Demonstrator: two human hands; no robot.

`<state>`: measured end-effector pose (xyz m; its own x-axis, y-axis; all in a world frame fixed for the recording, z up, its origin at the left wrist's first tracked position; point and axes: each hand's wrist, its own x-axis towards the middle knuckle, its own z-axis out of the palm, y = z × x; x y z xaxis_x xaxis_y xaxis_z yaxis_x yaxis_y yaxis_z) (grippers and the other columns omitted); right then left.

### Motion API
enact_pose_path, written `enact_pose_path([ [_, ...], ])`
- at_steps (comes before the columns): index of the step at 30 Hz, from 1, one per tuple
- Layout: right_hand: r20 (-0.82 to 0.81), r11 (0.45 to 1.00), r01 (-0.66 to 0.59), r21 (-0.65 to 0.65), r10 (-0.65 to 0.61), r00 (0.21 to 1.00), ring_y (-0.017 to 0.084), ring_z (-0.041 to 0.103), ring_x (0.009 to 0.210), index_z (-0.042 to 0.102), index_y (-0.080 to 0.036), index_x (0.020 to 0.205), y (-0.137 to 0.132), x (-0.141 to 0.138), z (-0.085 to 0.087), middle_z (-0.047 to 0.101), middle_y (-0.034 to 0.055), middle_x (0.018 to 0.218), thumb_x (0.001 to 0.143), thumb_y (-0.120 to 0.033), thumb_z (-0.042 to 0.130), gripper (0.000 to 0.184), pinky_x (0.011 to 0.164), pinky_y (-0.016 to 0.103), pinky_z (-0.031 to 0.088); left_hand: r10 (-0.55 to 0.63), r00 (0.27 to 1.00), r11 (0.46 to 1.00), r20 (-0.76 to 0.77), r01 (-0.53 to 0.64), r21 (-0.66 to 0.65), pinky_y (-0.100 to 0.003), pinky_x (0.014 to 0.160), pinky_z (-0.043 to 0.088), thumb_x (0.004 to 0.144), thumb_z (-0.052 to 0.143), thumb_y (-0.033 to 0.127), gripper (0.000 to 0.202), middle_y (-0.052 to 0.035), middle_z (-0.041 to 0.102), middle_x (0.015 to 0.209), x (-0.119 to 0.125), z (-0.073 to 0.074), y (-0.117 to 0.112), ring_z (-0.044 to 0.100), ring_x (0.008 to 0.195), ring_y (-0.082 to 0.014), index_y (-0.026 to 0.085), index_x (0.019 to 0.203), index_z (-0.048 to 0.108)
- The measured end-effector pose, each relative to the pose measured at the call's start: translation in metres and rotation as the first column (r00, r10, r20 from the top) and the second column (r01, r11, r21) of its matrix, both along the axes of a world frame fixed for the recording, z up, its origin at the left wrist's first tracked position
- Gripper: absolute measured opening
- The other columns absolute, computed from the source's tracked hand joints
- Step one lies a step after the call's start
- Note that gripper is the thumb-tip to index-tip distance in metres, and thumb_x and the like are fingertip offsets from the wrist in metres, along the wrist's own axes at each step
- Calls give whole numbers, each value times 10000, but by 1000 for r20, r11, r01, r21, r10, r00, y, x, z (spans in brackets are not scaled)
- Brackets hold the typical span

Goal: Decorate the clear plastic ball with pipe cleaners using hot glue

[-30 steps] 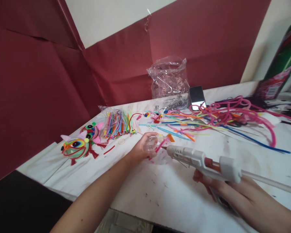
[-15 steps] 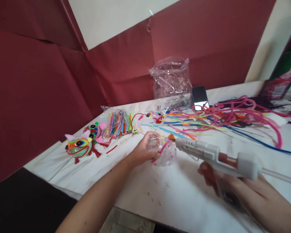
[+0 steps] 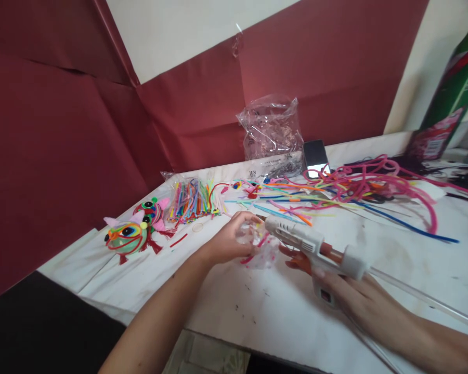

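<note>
From the head camera we see the left hand (image 3: pixel 234 240) cupped round a clear ball (image 3: pixel 259 252), fingers curled and gripping it just above the table (image 3: pixel 257 322), near the front edge; a pink strip (image 3: pixel 262 240) lies across the ball. The right hand (image 3: pixel 351 301) is closed round the handle of a white glue gun (image 3: pixel 310 243), a glue stick (image 3: pixel 413 295) poking out behind; the nozzle points at the top of the ball and seems to touch it by the pink strip, though the clear plastic blurs the spot. To the left lie two decorated balls (image 3: pixel 127 236), covered in colour with eyes and fins, well apart from the hands; beside them sits a packet of short pipe cleaners (image 3: pixel 191 200), and further back a tangle of loose pipe cleaners (image 3: pixel 347 187) and a crumpled plastic bag (image 3: pixel 273 130). We judge this ball barely begun: one strip on, most of its surface bare, set against the two that look finished.
</note>
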<state>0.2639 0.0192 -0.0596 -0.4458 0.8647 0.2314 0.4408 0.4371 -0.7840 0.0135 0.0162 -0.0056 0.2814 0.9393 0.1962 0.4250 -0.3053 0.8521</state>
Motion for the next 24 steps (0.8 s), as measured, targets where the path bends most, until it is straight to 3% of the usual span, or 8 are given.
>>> enact_pose_path([
  [4, 78, 997, -68, -24, 70, 995, 338, 412, 1271, 688, -254, 1117, -1, 0, 5, 544, 61, 1332, 795, -718, 274, 700, 1032, 518, 287, 19, 1000, 999, -7, -19, -40, -358, 944, 384, 629, 713, 221, 501, -56, 476, 1210, 0, 0, -2, 459, 1141, -264, 229, 1086, 509],
  [9, 61, 995, -82, -59, 85, 995, 315, 357, 1310, 643, -263, 1181, 1, -1, 5, 437, 45, 1420, 804, -714, 275, 693, 1061, 511, 213, 50, 999, 997, 2, -50, -63, -309, 850, 429, 627, 705, 213, 482, -43, 477, 1190, 1, 0, -1, 506, 1038, -227, 230, 1062, 497],
  [13, 26, 986, -95, -137, 100, 995, 332, 298, 1339, 658, -255, 1165, 3, -2, 3, 379, 38, 1453, 778, -739, 293, 719, 1085, 516, 148, 105, 992, 992, -71, -110, -65, -328, 903, 399, 610, 710, 206, 474, -39, 503, 1172, 6, 7, -3, 482, 1091, -240, 216, 1037, 506],
  [18, -50, 980, -122, -159, 115, 992, 318, 251, 1363, 545, -258, 1294, 4, -1, 1, 406, 50, 1443, 807, -700, 318, 696, 1101, 521, 122, 134, 987, 983, -89, -143, -115, -337, 933, 368, 624, 727, 271, 578, -56, 490, 1247, 7, 12, -5, 477, 1114, -241, 222, 1148, 490],
  [22, -110, 978, -116, -172, 98, 989, 324, 294, 1344, 542, -273, 1293, 4, -1, -1, 488, 58, 1390, 828, -655, 361, 628, 1081, 543, 198, 92, 995, 951, 31, -79, -298, -264, 716, 421, 641, 686, 208, 558, -18, 566, 986, 8, 13, -3, 535, 827, -159, 226, 1155, 469],
  [24, -135, 978, -115, -171, 93, 987, 323, 333, 1325, 560, -271, 1276, 3, -2, -1, 543, 61, 1342, 832, -637, 380, 603, 1063, 530, 259, 107, 991, 944, 78, -77, -322, -234, 666, 408, 627, 661, 155, 526, 6, 553, 887, 10, 14, -1, 512, 758, -131, 215, 1117, 479],
])
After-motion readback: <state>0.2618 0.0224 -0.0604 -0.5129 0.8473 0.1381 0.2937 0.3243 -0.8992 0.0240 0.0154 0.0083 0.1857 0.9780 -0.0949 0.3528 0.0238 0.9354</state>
